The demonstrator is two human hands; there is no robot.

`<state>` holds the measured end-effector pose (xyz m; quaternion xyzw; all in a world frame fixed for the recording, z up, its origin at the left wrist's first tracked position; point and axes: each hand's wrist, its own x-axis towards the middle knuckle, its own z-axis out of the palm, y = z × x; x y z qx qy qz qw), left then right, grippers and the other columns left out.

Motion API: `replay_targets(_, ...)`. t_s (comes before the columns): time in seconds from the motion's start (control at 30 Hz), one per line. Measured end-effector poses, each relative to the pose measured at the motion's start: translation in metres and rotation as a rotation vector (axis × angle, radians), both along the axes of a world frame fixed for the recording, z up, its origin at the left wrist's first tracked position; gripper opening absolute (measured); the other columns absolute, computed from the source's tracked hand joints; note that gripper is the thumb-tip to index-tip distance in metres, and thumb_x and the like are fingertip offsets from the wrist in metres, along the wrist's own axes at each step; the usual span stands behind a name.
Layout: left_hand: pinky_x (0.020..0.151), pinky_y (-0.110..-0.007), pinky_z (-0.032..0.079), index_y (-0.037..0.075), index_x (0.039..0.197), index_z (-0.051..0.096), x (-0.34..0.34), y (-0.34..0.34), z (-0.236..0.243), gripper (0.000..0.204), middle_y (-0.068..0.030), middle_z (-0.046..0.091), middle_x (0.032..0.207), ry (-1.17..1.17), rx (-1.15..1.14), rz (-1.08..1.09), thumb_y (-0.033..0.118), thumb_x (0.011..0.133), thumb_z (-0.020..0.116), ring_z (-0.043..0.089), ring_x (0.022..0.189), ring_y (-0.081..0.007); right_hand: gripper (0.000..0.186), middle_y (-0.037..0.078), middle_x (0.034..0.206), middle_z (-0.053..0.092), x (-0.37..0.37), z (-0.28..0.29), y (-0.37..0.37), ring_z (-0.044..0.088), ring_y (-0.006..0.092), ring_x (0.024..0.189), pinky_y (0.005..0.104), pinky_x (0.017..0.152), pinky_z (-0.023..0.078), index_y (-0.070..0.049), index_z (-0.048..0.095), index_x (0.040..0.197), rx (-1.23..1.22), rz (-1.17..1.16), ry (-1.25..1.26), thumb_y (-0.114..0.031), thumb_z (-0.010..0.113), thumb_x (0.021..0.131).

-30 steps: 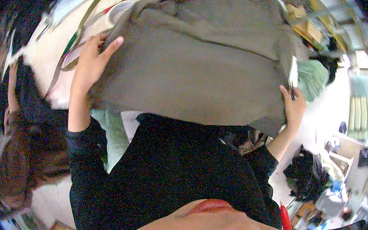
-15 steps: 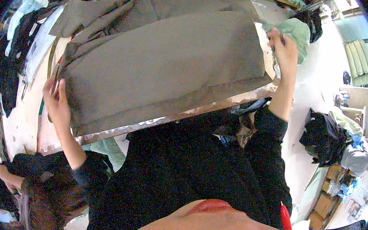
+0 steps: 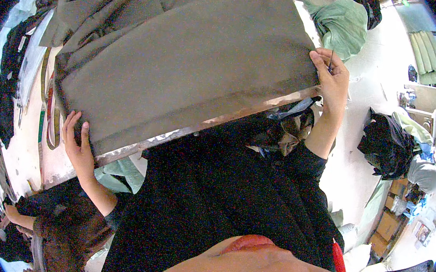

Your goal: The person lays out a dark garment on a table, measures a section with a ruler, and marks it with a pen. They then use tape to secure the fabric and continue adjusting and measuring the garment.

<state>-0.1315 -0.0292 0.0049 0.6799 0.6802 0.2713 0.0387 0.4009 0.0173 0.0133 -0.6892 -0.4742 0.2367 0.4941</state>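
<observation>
A folded grey-brown cloth [image 3: 194, 60] lies across the table's worn edge [image 3: 176, 134] before me, creased at its upper left. Resting at the cloth's lower-left corner is my left hand [image 3: 78, 141], its fingers extended and apart. At the cloth's right corner my right hand [image 3: 328, 86] is closed around a small dark pointed tool, perhaps snips, with the thumb on the cloth's edge. Loose tapes [image 3: 49, 112] lie on the pale surface left of the cloth.
A green bundle [image 3: 341, 30] sits beyond my right hand. Black bags [image 3: 385, 141] and cardboard boxes [image 3: 389, 226] are at the right. At the lower left another person's hand [image 3: 13, 213] is near dark fabric. Dark and white fabric scraps [image 3: 4, 94] line the far left.
The cloth has come to lie slanted at the table's edge. My left hand has moved down with its corner and its fingers are more spread; my right hand has moved up, then slightly down.
</observation>
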Motion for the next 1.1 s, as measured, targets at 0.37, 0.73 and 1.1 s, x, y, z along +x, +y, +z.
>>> replay_targets(0.37,0.114,-0.041,0.029,0.007,0.138,0.052,0.026,-0.014,0.004,0.04,-0.0138,0.05,0.143,-0.002,0.034,-0.019,0.017,0.099,0.052,0.042,0.136,-0.0297,0.038,0.004,0.119,0.067,-0.095,0.016,-0.034,0.069,0.0242,0.092,0.0355,0.072,0.055,-0.014,0.067,0.11,0.341,0.238,-0.666,-0.008,0.07,0.072)
replay_targets(0.73,0.113,-0.043,0.03,0.002,0.136,0.051,0.017,-0.017,-0.004,0.047,-0.0182,0.051,0.141,-0.138,0.13,0.133,0.028,0.097,0.058,0.044,0.133,-0.0332,0.029,0.014,0.105,0.071,-0.014,-0.007,-0.031,0.068,0.0314,0.091,0.0368,0.081,0.052,-0.012,0.07,0.114,0.003,-0.232,-0.485,-0.019,0.061,0.087)
replay_targets(1.1,0.099,-0.037,0.04,0.001,0.128,0.057,-0.034,0.001,-0.009,0.046,-0.0148,0.06,0.125,-0.345,-0.022,0.381,0.034,0.096,0.061,0.054,0.115,-0.0274,0.011,0.002,0.084,0.065,-0.006,-0.008,0.006,0.057,0.0091,0.075,0.025,0.062,0.045,-0.005,0.067,0.098,-0.019,-0.065,0.054,-0.012,0.069,0.09)
